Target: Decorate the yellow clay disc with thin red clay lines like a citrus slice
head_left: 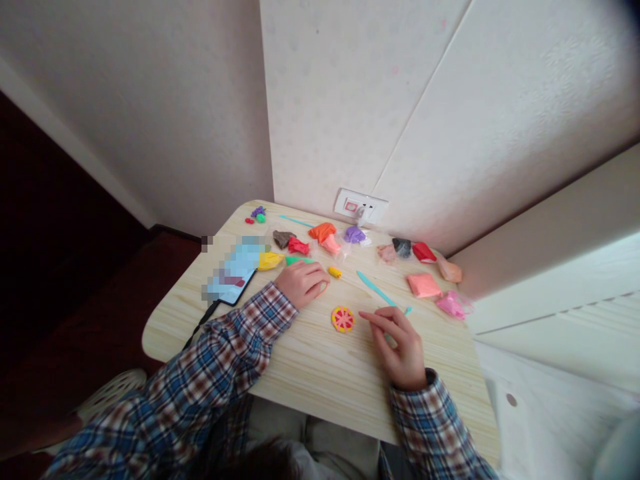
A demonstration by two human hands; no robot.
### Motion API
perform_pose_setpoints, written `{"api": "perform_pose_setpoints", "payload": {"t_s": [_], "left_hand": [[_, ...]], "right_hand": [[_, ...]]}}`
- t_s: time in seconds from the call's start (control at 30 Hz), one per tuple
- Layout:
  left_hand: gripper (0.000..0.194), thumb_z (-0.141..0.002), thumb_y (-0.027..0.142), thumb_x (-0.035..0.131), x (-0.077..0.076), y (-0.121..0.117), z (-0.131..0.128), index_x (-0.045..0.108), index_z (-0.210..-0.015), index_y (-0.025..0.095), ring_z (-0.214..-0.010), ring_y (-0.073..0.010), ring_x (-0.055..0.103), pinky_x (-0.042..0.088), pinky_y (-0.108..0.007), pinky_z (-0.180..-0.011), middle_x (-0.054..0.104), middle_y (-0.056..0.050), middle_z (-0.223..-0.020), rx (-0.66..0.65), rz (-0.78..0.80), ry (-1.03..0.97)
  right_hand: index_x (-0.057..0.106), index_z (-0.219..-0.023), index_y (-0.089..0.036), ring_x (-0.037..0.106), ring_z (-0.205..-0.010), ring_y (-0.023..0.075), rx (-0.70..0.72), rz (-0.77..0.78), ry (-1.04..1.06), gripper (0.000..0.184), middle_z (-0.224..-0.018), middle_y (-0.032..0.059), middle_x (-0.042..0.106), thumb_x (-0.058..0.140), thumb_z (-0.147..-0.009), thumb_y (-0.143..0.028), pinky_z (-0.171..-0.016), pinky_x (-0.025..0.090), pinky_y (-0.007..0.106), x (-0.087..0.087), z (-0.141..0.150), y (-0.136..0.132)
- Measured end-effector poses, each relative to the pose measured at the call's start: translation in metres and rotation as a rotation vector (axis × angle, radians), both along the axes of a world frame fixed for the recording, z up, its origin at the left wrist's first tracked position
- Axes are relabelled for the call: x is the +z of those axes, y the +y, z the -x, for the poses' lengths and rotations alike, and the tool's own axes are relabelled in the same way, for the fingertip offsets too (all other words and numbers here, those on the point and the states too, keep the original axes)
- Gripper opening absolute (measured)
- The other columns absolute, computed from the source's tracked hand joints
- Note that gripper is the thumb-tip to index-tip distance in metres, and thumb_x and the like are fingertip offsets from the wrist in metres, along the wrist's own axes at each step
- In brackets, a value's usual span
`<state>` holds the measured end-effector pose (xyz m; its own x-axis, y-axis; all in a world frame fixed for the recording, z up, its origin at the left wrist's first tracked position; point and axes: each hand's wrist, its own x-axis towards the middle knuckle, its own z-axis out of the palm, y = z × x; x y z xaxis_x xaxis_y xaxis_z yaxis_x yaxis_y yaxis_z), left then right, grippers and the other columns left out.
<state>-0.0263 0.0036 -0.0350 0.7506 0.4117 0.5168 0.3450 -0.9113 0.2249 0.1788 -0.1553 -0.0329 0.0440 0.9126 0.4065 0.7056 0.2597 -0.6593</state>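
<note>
Looks made: round piece [343, 319], nine o'clock from narrow right fingers [374, 321]. Still bagged: pink clay [453, 305]. Can't tell about holding, here or in curled left fingers [315, 277].

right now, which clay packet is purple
The purple packet is at the back, below the wall socket and right of the orange packet; no other packet is purple, and the purple cluster in the far-left corner looks unbagged.

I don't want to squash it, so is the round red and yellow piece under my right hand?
No, the round piece lies uncovered on the table, just to the left of the right hand.
</note>
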Motion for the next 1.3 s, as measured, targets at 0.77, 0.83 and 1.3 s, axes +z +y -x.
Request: {"api": "perform_pose_setpoints", "payload": {"t_s": [0.77,0.83,1.3], "left_hand": [[0.021,-0.087,0.014,0.043,0.016,-0.007,0.0,0.064,-0.085,0.017,-0.077,-0.0131,0.059,0.042,-0.027,-0.072,0.067,-0.002,-0.084,-0.013,0.009,0.003],[0.022,-0.088,0.015,0.042,0.016,-0.007,0.0,0.064,-0.085,0.017,-0.076,-0.0133,0.059,0.042,-0.027,-0.072,0.067,-0.003,-0.083,-0.016,0.0,-0.004],[0.023,-0.089,0.017,0.042,0.016,-0.006,-0.001,0.064,-0.081,0.016,-0.074,-0.0137,0.06,0.043,-0.027,-0.069,0.068,-0.003,-0.081,-0.037,-0.046,-0.046]], "right_hand": [[0.066,-0.09,-0.019,0.053,-0.072,0.017,-0.373,0.11,-0.144,0.02,-0.09,0.0058,0.056,0.052,-0.084,-0.033,-0.073,0.036,0.038,-0.006,-0.018,0.014],[0.065,-0.089,-0.02,0.053,-0.073,0.0175,-0.379,0.111,-0.167,0.022,-0.091,0.0061,0.056,0.051,-0.085,-0.036,-0.074,0.034,0.038,-0.008,-0.018,0.016],[0.055,-0.082,-0.021,0.052,-0.08,0.0167,-0.265,0.014,0.578,0.018,-0.09,0.0048,0.057,0.053,-0.083,-0.039,-0.072,0.041,0.032,0.002,-0.025,0.017]]}}
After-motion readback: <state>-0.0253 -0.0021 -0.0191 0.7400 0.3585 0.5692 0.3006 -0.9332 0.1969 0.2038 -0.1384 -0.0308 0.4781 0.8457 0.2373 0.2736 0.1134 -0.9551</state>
